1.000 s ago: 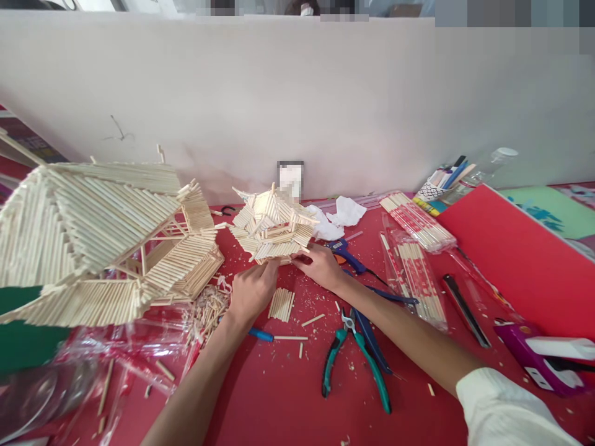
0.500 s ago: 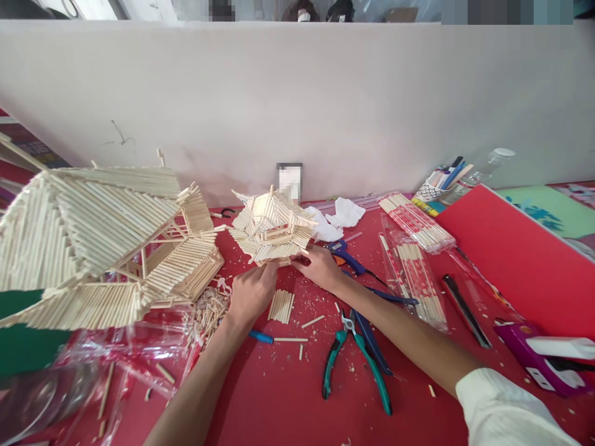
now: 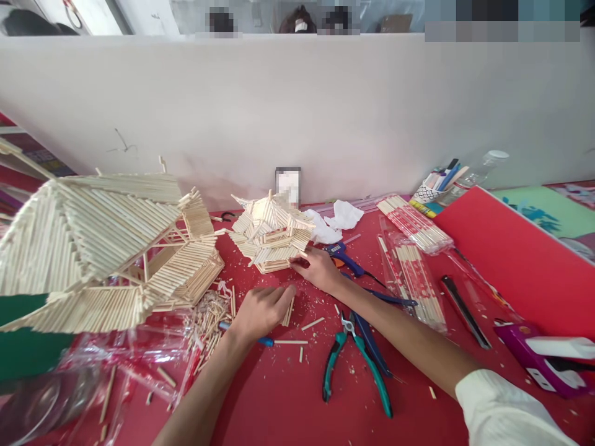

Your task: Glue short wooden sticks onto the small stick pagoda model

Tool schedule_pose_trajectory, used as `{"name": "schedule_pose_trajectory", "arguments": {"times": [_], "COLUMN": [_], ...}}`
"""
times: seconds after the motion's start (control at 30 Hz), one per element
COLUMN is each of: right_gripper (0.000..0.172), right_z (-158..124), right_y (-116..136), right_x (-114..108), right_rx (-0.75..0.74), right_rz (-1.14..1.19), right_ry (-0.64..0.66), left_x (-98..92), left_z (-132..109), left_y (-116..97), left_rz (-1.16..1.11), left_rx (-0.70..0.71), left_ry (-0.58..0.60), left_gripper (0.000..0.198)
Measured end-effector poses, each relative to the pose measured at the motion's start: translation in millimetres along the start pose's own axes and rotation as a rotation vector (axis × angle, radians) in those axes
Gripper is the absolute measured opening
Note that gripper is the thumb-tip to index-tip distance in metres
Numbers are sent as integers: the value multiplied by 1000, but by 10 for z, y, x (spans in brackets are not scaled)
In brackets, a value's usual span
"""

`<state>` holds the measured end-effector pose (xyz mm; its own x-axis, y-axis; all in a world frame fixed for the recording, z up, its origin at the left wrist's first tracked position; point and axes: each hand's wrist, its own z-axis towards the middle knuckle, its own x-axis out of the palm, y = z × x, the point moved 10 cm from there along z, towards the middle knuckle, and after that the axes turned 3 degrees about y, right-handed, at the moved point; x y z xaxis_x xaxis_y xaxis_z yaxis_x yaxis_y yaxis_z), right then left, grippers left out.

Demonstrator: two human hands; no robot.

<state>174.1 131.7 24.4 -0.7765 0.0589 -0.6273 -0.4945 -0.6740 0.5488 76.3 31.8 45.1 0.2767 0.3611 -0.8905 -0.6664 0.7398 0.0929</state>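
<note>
A small pagoda model (image 3: 274,238) built of pale wooden sticks stands on the red table near the wall. My right hand (image 3: 318,269) grips its lower front right edge, thumb and fingers at the base. My left hand (image 3: 263,313) is lowered over a small flat panel of sticks (image 3: 288,313), covering most of it. Its fingertips are hidden, so I cannot tell whether they hold the panel. By the left wrist lies a blue-handled tool (image 3: 266,341), partly under the forearm, with a loose stick (image 3: 290,342) beside it.
A larger stick building (image 3: 106,229) fills the left side, above plastic wrappers and a stick pile (image 3: 209,325). Green-handled pliers (image 3: 357,365), a blue glue gun (image 3: 344,257), packs of sticks (image 3: 421,282) and a utility knife (image 3: 465,311) lie to the right.
My left hand has left the pagoda model and moved down toward me, over the stick panel. My right hand stays at the model's base. The view has tilted slightly up.
</note>
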Motion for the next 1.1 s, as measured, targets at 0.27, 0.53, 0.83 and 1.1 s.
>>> {"name": "schedule_pose_trajectory", "arguments": {"times": [0.27, 0.53, 0.83, 1.1], "right_gripper": [13, 12, 10, 12], "right_z": [10, 10, 10, 18], "right_y": [31, 41, 38, 27], "right_x": [-3, -21, -4, 20], "right_rx": [-14, -20, -20, -17], "right_rz": [-13, -4, 13, -6], "right_ry": [0, -8, 0, 21], "left_x": [-99, -54, 6, 62], "left_z": [-153, -340, -338, -224], "left_y": [446, 860, 896, 668], "left_rz": [49, 130, 117, -46], "left_rx": [-341, -649, -680, -480], "left_ry": [-96, 14, 41, 45], "left_gripper": [15, 24, 26, 23]}}
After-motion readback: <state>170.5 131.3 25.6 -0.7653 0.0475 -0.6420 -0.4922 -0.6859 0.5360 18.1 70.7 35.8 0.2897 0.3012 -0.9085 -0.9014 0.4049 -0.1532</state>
